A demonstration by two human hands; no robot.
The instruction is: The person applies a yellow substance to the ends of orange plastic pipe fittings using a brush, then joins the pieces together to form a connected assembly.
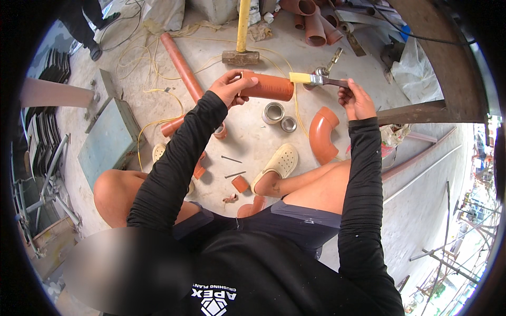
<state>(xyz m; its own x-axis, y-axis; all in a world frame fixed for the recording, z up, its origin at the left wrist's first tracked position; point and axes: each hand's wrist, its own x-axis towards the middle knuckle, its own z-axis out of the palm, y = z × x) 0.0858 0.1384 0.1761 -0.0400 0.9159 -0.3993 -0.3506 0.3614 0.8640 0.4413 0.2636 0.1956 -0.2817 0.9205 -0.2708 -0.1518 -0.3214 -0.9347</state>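
My left hand [232, 87] grips the left end of a short orange-brown pipe [271, 87], held level above the concrete floor. The handle of a paintbrush [316, 79] is pinched in my right hand [356, 99]. Its pale yellow bristles point left and meet the pipe's right end. Below the pipe stand an open tin can [273, 112] and a smaller one [288, 124]. A curved orange elbow pipe [323, 135] lies near my right forearm.
A sledgehammer [241, 57] stands head-down beyond the pipe. One long orange pipe [181, 66] lies to its left, amid yellow cord. Several pipes [315, 31] are piled at the back. A grey-green metal box [109, 138] sits at left. Another person's legs [81, 23] show far left.
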